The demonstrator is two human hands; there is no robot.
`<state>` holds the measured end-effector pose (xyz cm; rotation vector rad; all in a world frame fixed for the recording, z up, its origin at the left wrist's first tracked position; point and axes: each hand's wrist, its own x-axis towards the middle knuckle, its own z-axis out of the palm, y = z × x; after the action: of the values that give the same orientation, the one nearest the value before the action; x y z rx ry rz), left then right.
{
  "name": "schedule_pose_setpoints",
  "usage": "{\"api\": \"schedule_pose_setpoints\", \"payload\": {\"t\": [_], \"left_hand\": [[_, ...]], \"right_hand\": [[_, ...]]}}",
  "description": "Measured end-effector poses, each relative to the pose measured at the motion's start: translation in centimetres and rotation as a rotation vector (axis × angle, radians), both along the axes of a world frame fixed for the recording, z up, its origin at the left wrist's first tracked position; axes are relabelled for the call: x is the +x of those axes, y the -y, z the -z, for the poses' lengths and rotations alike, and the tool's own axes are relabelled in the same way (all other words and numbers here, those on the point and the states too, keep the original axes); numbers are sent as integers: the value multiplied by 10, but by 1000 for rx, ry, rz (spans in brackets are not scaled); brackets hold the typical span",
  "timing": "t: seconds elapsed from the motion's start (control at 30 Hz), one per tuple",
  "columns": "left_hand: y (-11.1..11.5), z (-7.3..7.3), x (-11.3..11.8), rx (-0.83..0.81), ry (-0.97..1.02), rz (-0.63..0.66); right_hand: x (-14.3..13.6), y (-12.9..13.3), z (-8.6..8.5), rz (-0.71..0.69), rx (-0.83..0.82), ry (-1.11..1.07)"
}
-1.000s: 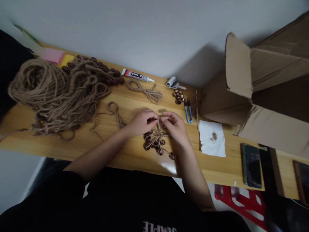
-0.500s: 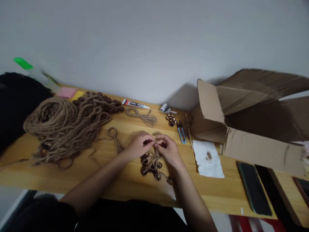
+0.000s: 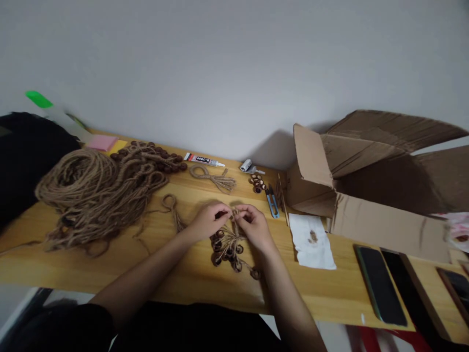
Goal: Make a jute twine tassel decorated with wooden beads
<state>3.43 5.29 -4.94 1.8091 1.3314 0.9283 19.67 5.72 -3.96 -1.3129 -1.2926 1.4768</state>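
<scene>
Brown twine cords fan out over the wooden table, with several dark round beads at their ends. At the top of that bundle, my left hand pinches the twine between thumb and fingertips. My right hand pinches the same spot from the other side, its fingertips close to the left ones. The exact knot or loop between them is mostly hidden. Left of my left hand lies a looped twine cord, partly behind the wrist. Another looped twine tassel rests beyond my hands.
A large twine heap fills the left side. Along the back lie a glue tube, loose beads and blue thread snips. A stained tissue, an open cardboard box and a phone are at right.
The view has shifted slightly, so things on the right appear a little further left. Both hands stay at the twine, with only a slight shift of the fingertips.
</scene>
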Motion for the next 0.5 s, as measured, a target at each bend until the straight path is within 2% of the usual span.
{"api": "schedule_pose_setpoints", "payload": {"t": [0.2,0.5], "left_hand": [[-1,2,0,-27,-11,-16],[-1,0,0,-37,-22,-9]], "right_hand": [[0,-2,2,26,-11,-30],[2,-1,3,-32,-41,-50]]}}
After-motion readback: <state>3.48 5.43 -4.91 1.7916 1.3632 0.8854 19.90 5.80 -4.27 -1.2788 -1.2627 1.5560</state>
